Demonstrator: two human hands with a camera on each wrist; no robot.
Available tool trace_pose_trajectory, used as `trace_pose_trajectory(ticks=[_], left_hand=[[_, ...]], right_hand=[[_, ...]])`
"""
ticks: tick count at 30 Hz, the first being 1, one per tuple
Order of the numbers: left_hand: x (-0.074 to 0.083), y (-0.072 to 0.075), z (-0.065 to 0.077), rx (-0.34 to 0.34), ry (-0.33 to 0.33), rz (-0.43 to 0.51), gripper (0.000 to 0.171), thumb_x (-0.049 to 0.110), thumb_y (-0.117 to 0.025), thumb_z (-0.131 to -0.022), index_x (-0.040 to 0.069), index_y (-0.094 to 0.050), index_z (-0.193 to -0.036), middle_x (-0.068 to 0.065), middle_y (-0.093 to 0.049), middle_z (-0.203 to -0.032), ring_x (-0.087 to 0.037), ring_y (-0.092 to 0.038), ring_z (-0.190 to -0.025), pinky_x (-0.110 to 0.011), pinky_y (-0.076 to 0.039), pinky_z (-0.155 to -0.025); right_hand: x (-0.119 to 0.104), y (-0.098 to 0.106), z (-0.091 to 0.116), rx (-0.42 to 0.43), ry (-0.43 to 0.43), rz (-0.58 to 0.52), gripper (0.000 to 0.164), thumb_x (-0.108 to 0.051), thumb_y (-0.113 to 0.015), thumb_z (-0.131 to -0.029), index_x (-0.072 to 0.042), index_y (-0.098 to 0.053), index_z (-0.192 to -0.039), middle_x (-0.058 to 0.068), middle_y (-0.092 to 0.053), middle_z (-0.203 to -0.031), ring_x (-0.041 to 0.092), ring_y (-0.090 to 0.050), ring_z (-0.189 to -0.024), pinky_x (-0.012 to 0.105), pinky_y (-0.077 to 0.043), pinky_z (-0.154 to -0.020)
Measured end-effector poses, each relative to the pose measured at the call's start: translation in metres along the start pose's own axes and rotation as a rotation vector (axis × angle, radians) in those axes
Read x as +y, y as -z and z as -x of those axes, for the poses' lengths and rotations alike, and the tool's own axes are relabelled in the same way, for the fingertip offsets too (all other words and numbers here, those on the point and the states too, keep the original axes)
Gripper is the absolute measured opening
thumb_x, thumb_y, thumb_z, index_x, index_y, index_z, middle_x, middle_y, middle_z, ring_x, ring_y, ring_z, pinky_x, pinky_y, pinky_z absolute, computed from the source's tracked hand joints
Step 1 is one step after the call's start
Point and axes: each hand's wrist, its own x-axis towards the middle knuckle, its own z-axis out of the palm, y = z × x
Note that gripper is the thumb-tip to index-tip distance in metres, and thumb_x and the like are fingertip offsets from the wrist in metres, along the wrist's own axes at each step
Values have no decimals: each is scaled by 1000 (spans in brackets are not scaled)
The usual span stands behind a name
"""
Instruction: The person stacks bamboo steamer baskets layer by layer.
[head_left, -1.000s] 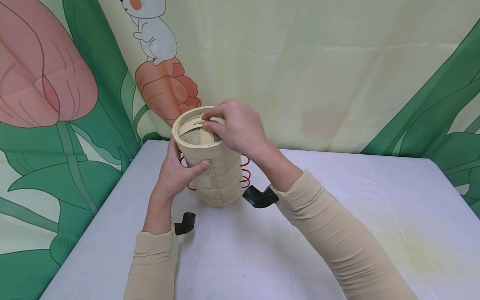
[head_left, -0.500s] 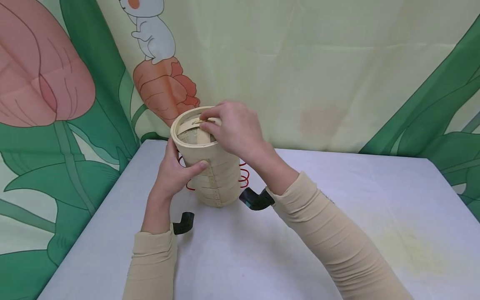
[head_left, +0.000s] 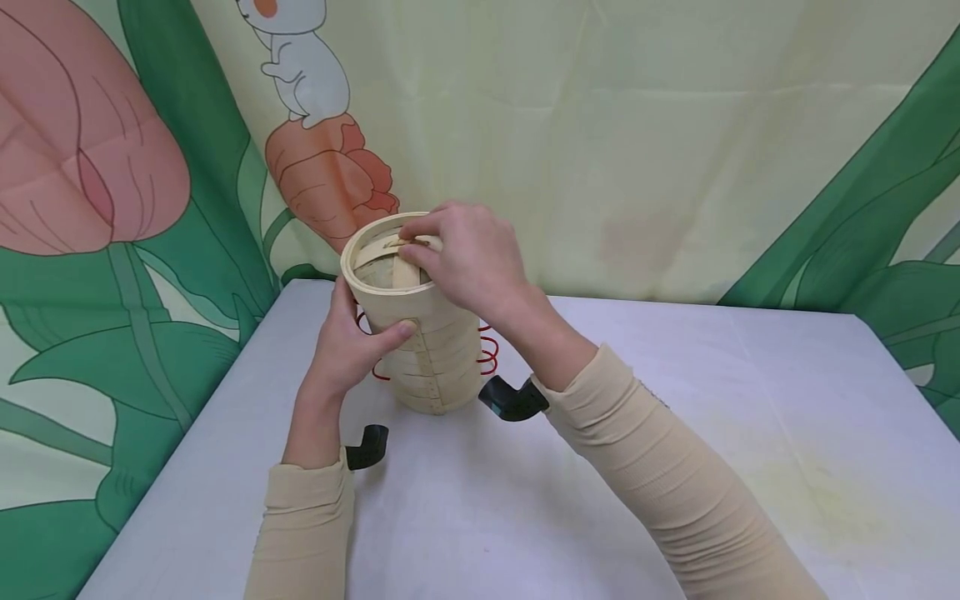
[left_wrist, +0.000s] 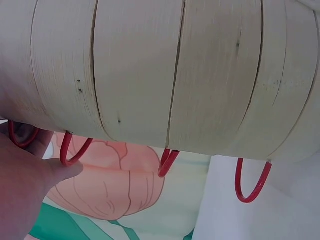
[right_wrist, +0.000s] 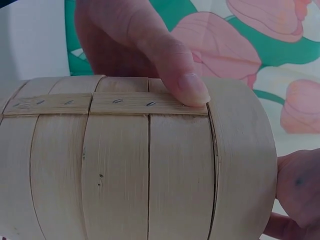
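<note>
A tall stack of small bamboo steamers (head_left: 420, 358) stands upright in the head view, topped by a bamboo lid (head_left: 375, 290) with a raised rim. My left hand (head_left: 339, 340) grips the stack's upper left side, the thumb laid across the front near the seam and the other fingers hidden behind. From above, my right hand (head_left: 474, 257) pinches the lid's strap handle (head_left: 378, 249) between thumb and fingers. Along the sides stick out red loop handles (left_wrist: 252, 185), seen close in the left wrist view. The left thumb (right_wrist: 192, 90) presses just below the lid in the right wrist view.
The stack stands on a white-covered table (head_left: 600, 500), near its back edge. Behind it hangs a printed curtain (head_left: 637, 150) with tulips, a rabbit and a carrot. A black wrist camera piece (head_left: 516, 398) juts out beside the right cuff, close to the stack.
</note>
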Motion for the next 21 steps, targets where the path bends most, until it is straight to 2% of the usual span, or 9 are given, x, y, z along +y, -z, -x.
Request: trace_pose_trajectory(ticks=[7,12,15,17,21], left_hand=[[1,1,-2,5,-8,11,100,20,-83,-80,15,-21,-158,-4,-37,-153,-20,-34,-139,-53,-25,-113],[-1,-1,-2,21,-35,55,99,15,-83,-79,14,-22,-157,-5,-39,-151,-21,-37,-136,-53,-26,-113],[-2,-3,-1,40,-76,113,98,12,-83,-79,14,-24,-157,-4,-39,-149,-23,-40,-133,-51,-31,-109],[-2,-3,-1,54,-126,165,98,9,-82,-78,14,-25,-157,-4,-39,-149,-23,-40,-133,-48,-32,-107],[0,-2,-2,88,-236,229,99,7,-83,-75,10,-27,-157,-4,-38,-151,-22,-33,-137,-42,-27,-112]], right_hand=[[3,1,1,-6,12,-34,24,-30,-67,-98,-27,-77,-120,-6,-69,-122,14,-62,-114,43,-47,-87],[7,3,4,11,30,-160,27,-28,-65,-99,-22,-76,-123,-5,-69,-123,11,-61,-116,35,-46,-94],[11,2,8,68,58,-303,26,-23,-67,-97,-16,-76,-121,-1,-68,-123,10,-60,-116,28,-44,-97],[15,1,12,125,89,-395,25,-19,-68,-96,-12,-76,-119,1,-67,-123,11,-59,-116,26,-43,-97],[24,0,21,252,165,-494,24,-14,-70,-95,-7,-77,-117,5,-67,-123,11,-58,-117,28,-43,-98]])
